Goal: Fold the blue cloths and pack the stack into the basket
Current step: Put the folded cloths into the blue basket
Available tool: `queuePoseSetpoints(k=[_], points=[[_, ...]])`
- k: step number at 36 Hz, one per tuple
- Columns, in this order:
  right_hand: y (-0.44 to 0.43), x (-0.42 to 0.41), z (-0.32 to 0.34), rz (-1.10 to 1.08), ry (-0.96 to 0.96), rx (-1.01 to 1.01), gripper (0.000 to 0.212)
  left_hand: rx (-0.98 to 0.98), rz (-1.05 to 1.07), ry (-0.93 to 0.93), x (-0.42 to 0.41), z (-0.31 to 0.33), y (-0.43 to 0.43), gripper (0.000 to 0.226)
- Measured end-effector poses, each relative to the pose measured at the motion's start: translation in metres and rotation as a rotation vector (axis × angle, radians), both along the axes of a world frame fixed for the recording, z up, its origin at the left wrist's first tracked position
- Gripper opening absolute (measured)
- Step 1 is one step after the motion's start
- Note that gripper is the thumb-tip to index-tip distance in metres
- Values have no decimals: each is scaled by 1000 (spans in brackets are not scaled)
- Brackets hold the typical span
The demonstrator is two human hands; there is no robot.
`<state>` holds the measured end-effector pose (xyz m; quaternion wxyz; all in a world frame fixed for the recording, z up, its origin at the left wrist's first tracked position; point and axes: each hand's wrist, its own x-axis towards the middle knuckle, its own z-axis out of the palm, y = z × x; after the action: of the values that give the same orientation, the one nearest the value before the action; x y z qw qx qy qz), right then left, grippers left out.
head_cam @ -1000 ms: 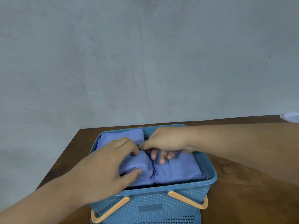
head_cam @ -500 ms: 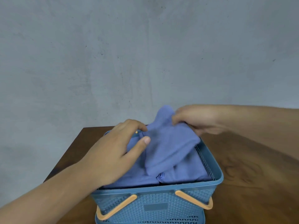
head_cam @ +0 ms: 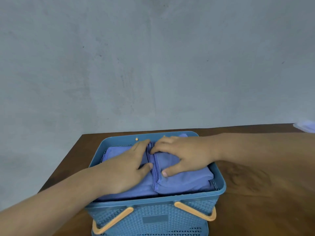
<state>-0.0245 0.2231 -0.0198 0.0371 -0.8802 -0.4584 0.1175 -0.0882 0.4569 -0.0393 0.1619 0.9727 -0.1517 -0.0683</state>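
Big plain grey wall (head_cam: 153,57) at the back, filling the whole top part. Below it, a brown wooden table (head_cam: 264,193). On the table, close to the camera, a blue plastic basket (head_cam: 153,212) with lots of little holes in its sides. Inside the basket, folded blue cloths (head_cam: 185,183) in two piles side by side, touching down the middle and reaching almost up to the rim. Flat on the left pile, the left hand (head_cam: 122,169): fingers nearly straight and close together, thumb out to the side, just pressing down on the cloth. On the right pile, the right hand (head_cam: 185,155): fingers spread and a bit bent, fingertips at the line where the two piles meet, thumb tip pushed into the cloth, pressing down too. Both hands very near each other. On the basket's front, two slanting orange plastic handle bars (head_cam: 113,220). Far off at the table's right edge, a small white thing (head_cam: 306,126), too cut off to tell what.
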Motion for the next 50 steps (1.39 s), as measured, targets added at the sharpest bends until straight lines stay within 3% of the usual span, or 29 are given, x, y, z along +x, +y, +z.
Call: queuePoseSetpoints(k=[7,13,19,22,25,28,31,34,37,41,43,46,50], points=[[9,-26,0,-140,46,-290,105,169,-52,140,2,-10,2,75],[6,-27,-15,-132,-53,-540,92,273,-99,179,3,-16,19,75],[20,-27,-30,-162,20,-415,99,282,-103,204,3,-15,4,81],[14,-26,-17,-173,69,-301,105,182,-76,201,1,-4,10,92],[2,-20,3,-184,22,-99,89,196,-56,120,-3,9,18,85],[-9,-19,1,-174,-108,-223,91,277,-41,155,-5,5,19,95],[-11,-24,-15,-176,-65,-377,95,286,-56,200,-7,-8,11,103],[-9,-24,-15,-186,-52,-370,96,277,-63,194,-3,-8,10,109],[-14,-24,-7,-187,-34,-272,92,182,-67,140,-7,6,19,94],[-32,-29,-2,-244,-170,148,63,-109,4,-70,-15,13,50,56],[-44,-32,-9,-374,-213,299,60,-277,111,-199,-18,3,66,38],[-54,-38,-25,-561,-70,429,69,-577,286,-220,-22,-11,77,19],[-51,-42,-34,-791,272,806,79,-872,491,-136,-20,-23,85,30]])
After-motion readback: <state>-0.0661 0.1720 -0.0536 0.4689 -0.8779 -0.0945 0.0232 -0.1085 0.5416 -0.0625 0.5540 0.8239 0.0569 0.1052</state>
